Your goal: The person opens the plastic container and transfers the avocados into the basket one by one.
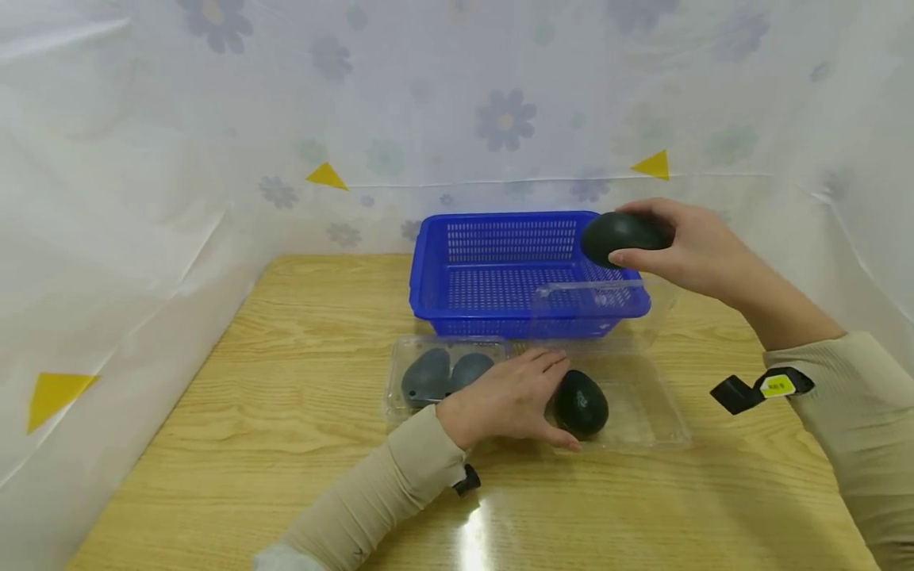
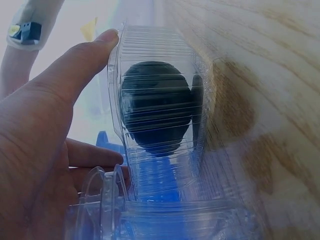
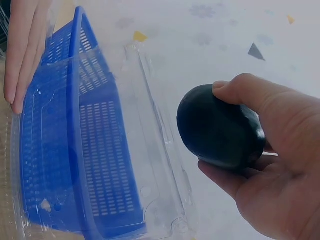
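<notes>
My right hand (image 1: 689, 246) holds a dark green avocado (image 1: 620, 239) up over the right end of a blue plastic basket (image 1: 428, 270); in the right wrist view, thumb and fingers grip the avocado (image 3: 215, 127) from both sides. A second avocado (image 1: 581, 404) lies at the left of an opened clear plastic clamshell box (image 1: 643, 408). My left hand (image 1: 510, 396) rests at this box's left rim, thumb and fingers spread beside that avocado. The left wrist view shows the avocado (image 2: 155, 107) through the ribbed clear wall, the thumb touching the rim.
To the left stands a closed clear box (image 1: 396, 396) with at least two avocados (image 1: 427, 377) inside, partly behind my left hand. The opened box's lid (image 1: 593, 305) stands up against the basket front. A wooden table (image 1: 286, 357) meets a flower-patterned sheet (image 1: 428, 119) behind.
</notes>
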Demonstrator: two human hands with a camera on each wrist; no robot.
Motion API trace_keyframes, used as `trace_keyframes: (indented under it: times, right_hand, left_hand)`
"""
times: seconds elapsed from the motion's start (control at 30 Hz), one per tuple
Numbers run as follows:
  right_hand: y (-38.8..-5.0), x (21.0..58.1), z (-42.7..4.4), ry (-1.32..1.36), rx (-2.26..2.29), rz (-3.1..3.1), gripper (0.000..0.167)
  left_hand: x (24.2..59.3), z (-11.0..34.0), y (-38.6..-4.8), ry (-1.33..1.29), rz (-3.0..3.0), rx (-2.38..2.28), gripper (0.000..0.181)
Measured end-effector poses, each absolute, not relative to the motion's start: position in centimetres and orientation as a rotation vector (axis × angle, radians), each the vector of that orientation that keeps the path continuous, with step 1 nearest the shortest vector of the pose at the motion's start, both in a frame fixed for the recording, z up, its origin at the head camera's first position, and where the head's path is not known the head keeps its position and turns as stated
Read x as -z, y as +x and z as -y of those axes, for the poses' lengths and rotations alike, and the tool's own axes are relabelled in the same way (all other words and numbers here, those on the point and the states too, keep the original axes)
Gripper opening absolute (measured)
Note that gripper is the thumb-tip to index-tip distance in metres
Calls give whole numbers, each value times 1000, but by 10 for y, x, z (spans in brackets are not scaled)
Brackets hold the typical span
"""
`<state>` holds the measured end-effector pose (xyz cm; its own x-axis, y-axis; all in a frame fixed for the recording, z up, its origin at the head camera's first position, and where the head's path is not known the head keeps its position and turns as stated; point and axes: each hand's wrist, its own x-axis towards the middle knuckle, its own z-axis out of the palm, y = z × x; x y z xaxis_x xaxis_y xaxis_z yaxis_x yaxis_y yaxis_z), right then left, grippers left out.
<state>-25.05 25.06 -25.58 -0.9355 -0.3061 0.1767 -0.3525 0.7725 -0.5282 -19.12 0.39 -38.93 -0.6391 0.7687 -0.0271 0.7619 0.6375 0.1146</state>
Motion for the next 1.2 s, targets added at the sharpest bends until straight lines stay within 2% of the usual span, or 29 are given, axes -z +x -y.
trace_keyframes:
  times: [0.33,0.67,0.9,1.2]
  right_hand:
    - [-277,262,-245,567,-780,2977,69]
    - [-305,272,-234,668,-541,3083,59]
    - [-320,280,-228,735,-305,3206,62]
    - [-330,286,-215,938,-81,3287,44]
  left_hand:
    - [389,-5,-191,1317,-2795,-119,107]
    - [390,-5,-190,1306,-2803,-107,108]
    - [390,-4,-188,1311,-2812,-119,108]
    - [390,-3,-186,1307,-2828,-124,109]
